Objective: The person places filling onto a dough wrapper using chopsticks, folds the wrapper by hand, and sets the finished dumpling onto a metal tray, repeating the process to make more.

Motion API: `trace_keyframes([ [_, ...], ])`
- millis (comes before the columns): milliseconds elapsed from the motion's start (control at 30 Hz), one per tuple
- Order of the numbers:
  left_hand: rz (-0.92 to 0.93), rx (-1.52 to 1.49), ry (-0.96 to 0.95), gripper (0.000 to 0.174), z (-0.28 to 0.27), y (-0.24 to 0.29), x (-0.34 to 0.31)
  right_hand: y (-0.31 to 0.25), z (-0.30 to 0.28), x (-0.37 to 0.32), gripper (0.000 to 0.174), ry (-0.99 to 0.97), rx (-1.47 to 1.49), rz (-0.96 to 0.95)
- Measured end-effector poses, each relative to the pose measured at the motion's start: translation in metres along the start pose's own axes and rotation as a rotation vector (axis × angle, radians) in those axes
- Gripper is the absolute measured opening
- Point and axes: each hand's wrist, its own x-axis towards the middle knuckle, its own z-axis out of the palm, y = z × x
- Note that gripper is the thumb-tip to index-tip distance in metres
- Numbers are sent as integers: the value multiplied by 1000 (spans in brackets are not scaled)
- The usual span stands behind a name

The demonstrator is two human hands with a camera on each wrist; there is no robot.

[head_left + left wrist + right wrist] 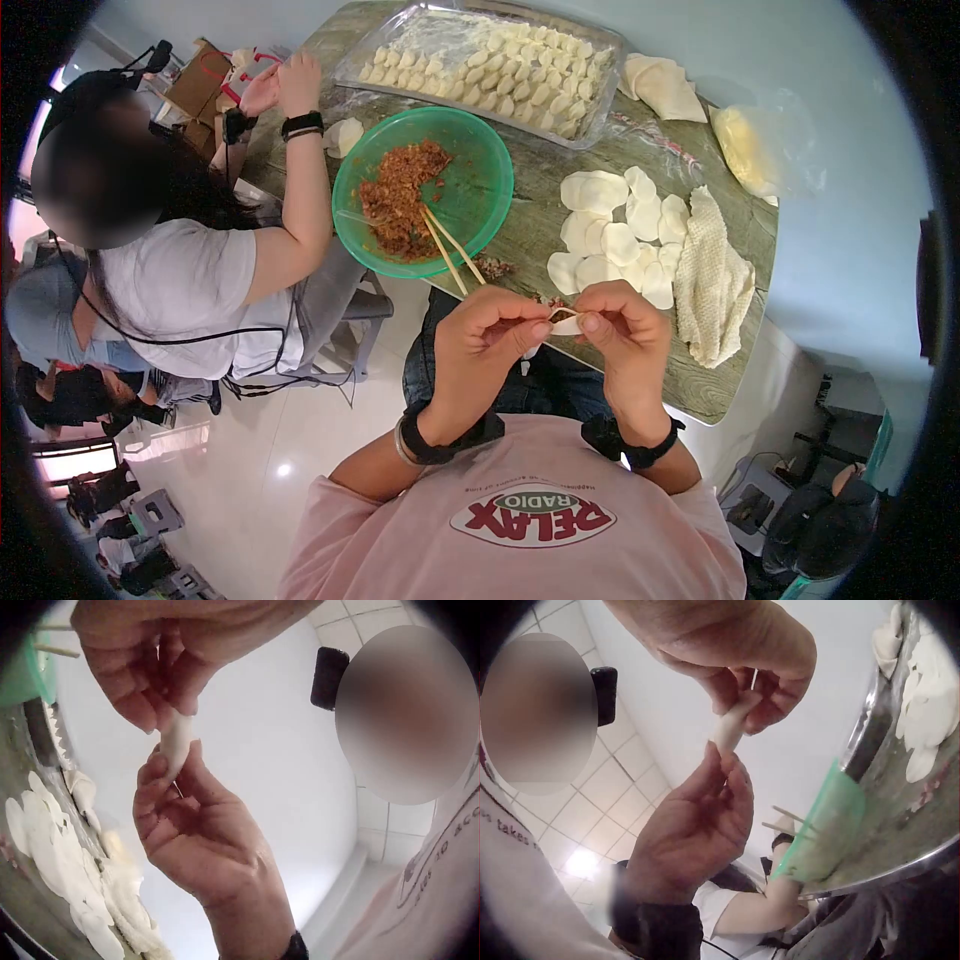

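One dumpling (567, 326), ends pinched by left fingers (505, 306), right fingers (612, 297).

Cream-white is showing on the dough (177, 742) between the fingers (508, 308); beyond them the bowl (478, 185) is blazing green, its filling (405, 185) is running red-brown, the table (535, 215) is sporting grey-green woodgrain!

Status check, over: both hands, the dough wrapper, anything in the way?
Left hand and right hand pinching opposite ends of dough wrapper. Wrapper held up off table. Chopsticks lean from green bowl near left hand; nothing visibly blocking.
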Motion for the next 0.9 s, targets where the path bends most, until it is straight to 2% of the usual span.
trace_keyframes([
  [133, 68, 78, -17, 16, -1, -3, -1, -4, 1, -1, 8, -11, 7, 12],
  [367, 45, 53, 10, 15, 8, 9, -1, -6, 1, -4, 7, -10, 28, -1],
  [633, 177, 215, -15, 10, 2, 7, 1, -8, 2, -3, 10, -43, 3, -31],
  [767, 175, 215, -5, 12, 3, 6, 1, -11, 2, -3, 11, -66, -127, -42],
  [867, 217, 306, -93, 20, 0, 4, 1, -9, -1, -3, 11, -72, -177, -75],
  [900, 169, 219, -141, 32, -1, 2, 3, -9, -1, -3, 11, -46, -170, -79],
])
